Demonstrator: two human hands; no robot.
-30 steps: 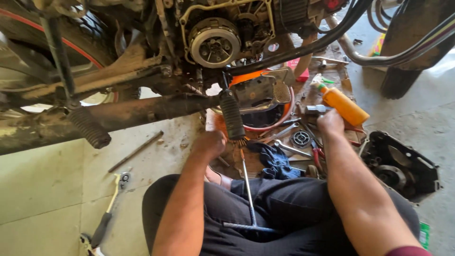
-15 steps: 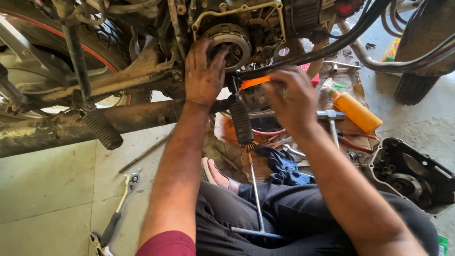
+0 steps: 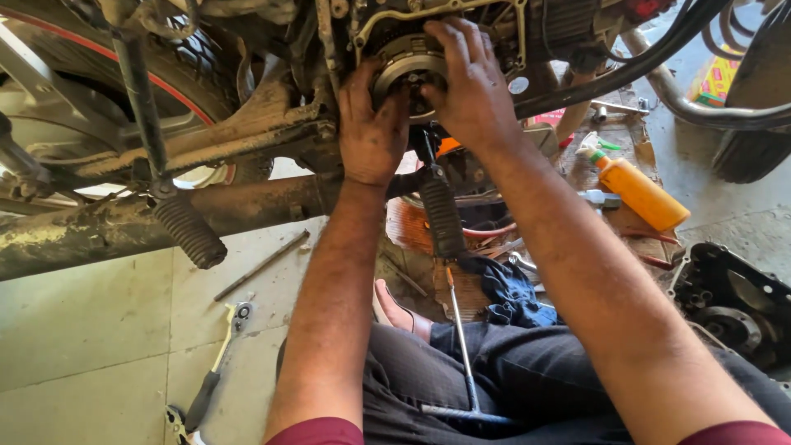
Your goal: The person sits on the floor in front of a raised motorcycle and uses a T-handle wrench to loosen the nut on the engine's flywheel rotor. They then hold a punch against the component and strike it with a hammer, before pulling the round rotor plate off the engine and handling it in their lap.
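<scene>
Both hands grasp the round metal clutch assembly (image 3: 409, 70) in the motorcycle engine: left hand (image 3: 372, 128) at its left edge, right hand (image 3: 471, 82) on its right.

1. Daylight: bright, strongest far right on the grey concrete floor (image 3: 741, 222).
2. Shade: dark beneath the grimy motorcycle engine (image 3: 461, 49); soft shadows near left.
3. Focus: sharp throughout; slight wide-angle bending at edges.
</scene>
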